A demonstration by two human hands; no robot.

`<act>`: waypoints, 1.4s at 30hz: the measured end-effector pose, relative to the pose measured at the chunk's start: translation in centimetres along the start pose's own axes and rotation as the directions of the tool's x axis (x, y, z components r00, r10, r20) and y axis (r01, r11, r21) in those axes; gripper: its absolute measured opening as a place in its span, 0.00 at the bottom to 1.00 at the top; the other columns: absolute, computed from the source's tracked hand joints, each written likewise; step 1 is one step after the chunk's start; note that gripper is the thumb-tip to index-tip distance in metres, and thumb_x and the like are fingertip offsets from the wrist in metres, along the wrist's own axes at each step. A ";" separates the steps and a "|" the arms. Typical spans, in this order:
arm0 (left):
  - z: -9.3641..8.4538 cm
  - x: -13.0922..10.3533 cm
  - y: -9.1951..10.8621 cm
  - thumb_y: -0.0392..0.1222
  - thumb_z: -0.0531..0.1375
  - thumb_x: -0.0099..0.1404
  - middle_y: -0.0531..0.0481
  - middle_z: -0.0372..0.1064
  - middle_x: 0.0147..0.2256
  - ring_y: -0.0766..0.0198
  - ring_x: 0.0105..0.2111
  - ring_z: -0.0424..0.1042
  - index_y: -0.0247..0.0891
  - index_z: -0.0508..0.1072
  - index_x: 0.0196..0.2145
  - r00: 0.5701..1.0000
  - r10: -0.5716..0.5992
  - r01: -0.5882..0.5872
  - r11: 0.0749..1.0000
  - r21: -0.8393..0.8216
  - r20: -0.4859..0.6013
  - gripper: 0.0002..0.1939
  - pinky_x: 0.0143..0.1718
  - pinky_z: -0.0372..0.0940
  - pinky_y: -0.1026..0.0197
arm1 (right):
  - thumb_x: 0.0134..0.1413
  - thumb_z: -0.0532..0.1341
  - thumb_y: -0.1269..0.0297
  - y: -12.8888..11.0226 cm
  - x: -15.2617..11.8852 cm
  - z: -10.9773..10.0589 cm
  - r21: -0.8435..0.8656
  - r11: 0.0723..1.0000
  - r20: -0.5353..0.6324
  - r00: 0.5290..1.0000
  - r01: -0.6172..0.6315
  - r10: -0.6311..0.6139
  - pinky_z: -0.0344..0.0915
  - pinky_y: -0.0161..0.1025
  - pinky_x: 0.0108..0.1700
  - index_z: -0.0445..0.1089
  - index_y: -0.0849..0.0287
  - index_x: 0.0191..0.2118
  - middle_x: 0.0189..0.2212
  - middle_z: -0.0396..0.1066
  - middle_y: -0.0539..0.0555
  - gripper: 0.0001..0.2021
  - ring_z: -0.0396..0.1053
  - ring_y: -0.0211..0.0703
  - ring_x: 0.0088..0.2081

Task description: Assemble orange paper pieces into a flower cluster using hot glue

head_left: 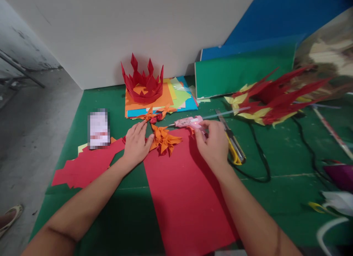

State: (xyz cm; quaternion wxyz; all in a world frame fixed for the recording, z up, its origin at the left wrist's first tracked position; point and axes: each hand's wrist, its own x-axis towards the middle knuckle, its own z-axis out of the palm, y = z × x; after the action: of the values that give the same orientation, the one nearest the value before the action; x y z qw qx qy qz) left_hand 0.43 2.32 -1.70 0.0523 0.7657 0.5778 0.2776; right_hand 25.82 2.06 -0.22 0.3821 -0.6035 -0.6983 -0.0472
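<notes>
My right hand (213, 144) is wrapped round the handle of a pink glue gun (190, 121), whose nozzle points left and a clear glue stick sticks out behind. My left hand (137, 143) lies with fingers spread at the left edge of a cluster of orange folded paper flowers (165, 138); the fingertips are near a second group of orange and red folded pieces (151, 116). The cluster rests over the top edge of a large red paper sheet (190, 197). Under the glue gun's rear and beside my right hand lies a yellow and black cutter knife (234, 147).
A red paper crown (143, 89) sits on stacked coloured paper (176, 101) at the back. Red paper scraps (85, 166) and a blurred-out phone-like object (99, 129) are at left. At right are a red-yellow paper crown (270, 98), a black cord (266, 162) and a green board (242, 74).
</notes>
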 end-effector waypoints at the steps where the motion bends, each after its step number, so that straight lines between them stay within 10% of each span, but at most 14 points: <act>1: -0.1 0.0 0.0 0.51 0.50 0.69 0.36 0.65 0.57 0.46 0.58 0.63 0.34 0.65 0.57 1.000 -0.008 0.007 1.000 -0.023 -0.021 0.25 0.59 0.56 0.42 | 0.57 0.57 0.64 -0.1 0.0 -0.1 0.001 1.000 -0.004 1.000 0.007 -0.007 0.61 0.46 0.38 0.66 0.56 0.40 0.35 0.69 0.58 0.06 0.66 0.52 0.39; 9: -2.2 -0.4 2.0 0.44 0.53 0.68 0.40 0.69 0.52 0.54 0.53 0.67 0.41 0.66 0.56 0.947 0.211 -0.268 0.935 -0.234 -0.244 0.19 0.56 0.61 0.49 | 0.58 0.58 0.64 -2.1 0.0 -0.7 0.246 0.962 0.009 0.992 0.121 -0.127 0.65 0.48 0.46 0.66 0.55 0.47 0.42 0.72 0.57 0.11 0.69 0.49 0.44; 16: -2.0 -1.2 2.7 0.33 0.52 0.65 0.46 0.75 0.42 0.61 0.41 0.74 0.46 0.70 0.51 0.835 0.527 -0.545 0.756 -0.361 -0.157 0.19 0.44 0.67 0.55 | 0.58 0.60 0.60 -3.7 -1.4 0.0 0.563 0.825 0.159 0.974 0.046 -0.162 0.71 0.41 0.39 0.67 0.53 0.47 0.40 0.74 0.55 0.11 0.73 0.43 0.38; 24: -2.3 -1.1 3.3 0.33 0.57 0.65 0.48 0.75 0.38 0.61 0.39 0.73 0.44 0.70 0.48 0.897 0.350 -0.439 0.772 -0.460 -0.270 0.14 0.43 0.67 0.56 | 0.58 0.60 0.63 -4.2 -1.4 -0.4 0.692 0.721 0.251 0.951 -0.048 -0.179 0.72 0.39 0.42 0.68 0.54 0.43 0.38 0.74 0.54 0.07 0.73 0.41 0.40; 31: -2.1 -1.0 3.2 0.44 0.59 0.66 0.44 0.69 0.46 0.58 0.47 0.70 0.44 0.71 0.45 0.922 0.356 -0.381 0.761 -0.525 -0.153 0.10 0.49 0.67 0.52 | 0.58 0.60 0.67 -5.0 -1.5 -0.8 0.723 0.690 0.288 0.922 -0.033 -0.258 0.70 0.38 0.43 0.68 0.55 0.43 0.38 0.75 0.53 0.07 0.73 0.39 0.40; 42: -1.5 -1.5 3.6 0.31 0.58 0.62 0.44 0.62 0.48 0.60 0.47 0.69 0.43 0.73 0.41 0.941 0.328 -0.305 0.698 -0.647 -0.090 0.12 0.44 0.69 0.55 | 0.58 0.60 0.65 -4.1 -1.5 -0.3 0.653 0.756 0.258 0.924 0.049 -0.283 0.69 0.38 0.40 0.68 0.54 0.42 0.37 0.74 0.52 0.06 0.72 0.40 0.38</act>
State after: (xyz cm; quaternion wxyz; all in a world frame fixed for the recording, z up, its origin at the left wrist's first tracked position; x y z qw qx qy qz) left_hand 2.50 -0.58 0.44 0.2766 0.7910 0.3034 0.4535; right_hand 22.28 -0.36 0.75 0.4306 -0.3718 -0.7794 0.2624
